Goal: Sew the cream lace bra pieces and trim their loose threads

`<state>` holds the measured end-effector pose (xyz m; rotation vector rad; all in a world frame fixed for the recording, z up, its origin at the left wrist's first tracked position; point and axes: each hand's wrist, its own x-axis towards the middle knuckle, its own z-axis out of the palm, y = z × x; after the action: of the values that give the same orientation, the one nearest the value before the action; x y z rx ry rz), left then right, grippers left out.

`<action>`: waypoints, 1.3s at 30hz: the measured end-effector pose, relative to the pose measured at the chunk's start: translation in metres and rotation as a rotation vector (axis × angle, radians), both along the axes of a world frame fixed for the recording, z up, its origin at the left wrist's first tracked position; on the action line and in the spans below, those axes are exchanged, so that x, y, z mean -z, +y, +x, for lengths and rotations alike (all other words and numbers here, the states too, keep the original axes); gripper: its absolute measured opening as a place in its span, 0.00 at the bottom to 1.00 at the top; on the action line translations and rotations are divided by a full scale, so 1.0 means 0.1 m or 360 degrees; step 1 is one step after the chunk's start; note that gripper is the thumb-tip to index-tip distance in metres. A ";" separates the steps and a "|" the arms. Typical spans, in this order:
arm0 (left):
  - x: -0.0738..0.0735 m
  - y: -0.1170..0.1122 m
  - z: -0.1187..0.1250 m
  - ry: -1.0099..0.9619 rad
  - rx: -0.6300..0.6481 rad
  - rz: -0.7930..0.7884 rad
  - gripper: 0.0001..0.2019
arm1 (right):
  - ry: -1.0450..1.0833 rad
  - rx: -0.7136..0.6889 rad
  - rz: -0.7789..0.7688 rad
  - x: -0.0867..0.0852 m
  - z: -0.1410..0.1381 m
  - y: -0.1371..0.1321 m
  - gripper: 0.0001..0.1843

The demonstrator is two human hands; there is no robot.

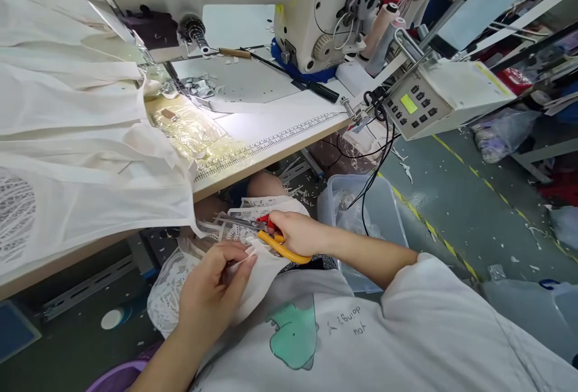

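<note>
Over my lap lies a white lace garment (169,286), partly hidden by my arms. My left hand (221,280) pinches a white edge of it between thumb and fingertips. In my right hand (293,232) is a pair of scissors (286,248) with orange-yellow and red on the handles. Their blades point left across the lace, just beyond my left fingers. Whether the blades touch the cloth I cannot tell. More white fabric (90,193) with a lace patch is spread over the table's left side and hangs past its edge.
A sewing machine (311,24) stands on the table, with a black-handled tool (320,91) in front. A control box (424,103) juts out at the right. Below it sits a clear plastic bin (397,217), with dangling black cables. A purple tub (115,377) is at lower left.
</note>
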<state>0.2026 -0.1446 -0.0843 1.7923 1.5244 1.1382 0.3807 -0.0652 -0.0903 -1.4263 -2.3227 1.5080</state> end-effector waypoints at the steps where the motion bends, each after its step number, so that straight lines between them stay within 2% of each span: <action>1: 0.00 0.00 0.00 0.0004 -0.0073 -0.0105 0.04 | 0.0051 0.0039 0.0001 0.01 0.01 0.00 0.19; 5: -0.04 0.03 -0.04 -0.0113 -0.0272 -0.0564 0.14 | 0.0521 0.0118 -0.0223 0.01 0.10 -0.04 0.16; 7: -0.08 0.05 -0.03 -0.0253 -0.0310 -0.0702 0.13 | 0.0771 0.0155 -0.0363 0.01 0.15 -0.07 0.20; 10: -0.13 0.06 -0.01 -0.0393 -0.0373 -0.0814 0.13 | 0.0876 0.0210 -0.0371 0.03 0.20 -0.13 0.29; 12: -0.15 0.06 0.01 -0.0419 -0.0406 -0.0827 0.13 | 0.0827 0.0253 -0.0301 0.05 0.20 -0.17 0.29; 16: -0.13 0.04 0.00 -0.0319 -0.0417 -0.0816 0.13 | 0.0671 0.0334 -0.0087 0.06 0.19 -0.23 0.22; 20: -0.06 0.03 -0.02 -0.0131 -0.0398 -0.0651 0.12 | 0.0607 0.0342 0.0114 0.06 0.20 -0.28 0.16; 23: -0.04 0.04 -0.01 -0.0117 -0.0388 -0.0553 0.11 | 0.0609 0.0338 0.0202 0.08 0.20 -0.31 0.14; 27: -0.06 0.03 0.01 -0.0333 -0.0414 -0.0633 0.11 | 0.0629 0.0333 0.0260 0.09 0.20 -0.34 0.15; 32: -0.06 0.02 0.02 -0.0800 -0.0469 -0.0735 0.10 | 0.0638 0.0328 0.0274 0.07 0.20 -0.37 0.17; 36: -0.02 0.02 0.03 -0.1173 -0.0513 -0.0785 0.11 | 0.0703 0.0421 0.0271 0.06 0.15 -0.39 0.16; 39: 0.00 0.02 0.01 -0.1256 -0.0543 -0.0790 0.11 | 0.0798 0.0491 0.0243 0.07 0.10 -0.40 0.16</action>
<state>0.2033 -0.1426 -0.0841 0.6407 1.4430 1.2618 0.3909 -0.1048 -0.0969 -1.1378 -1.7871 1.3690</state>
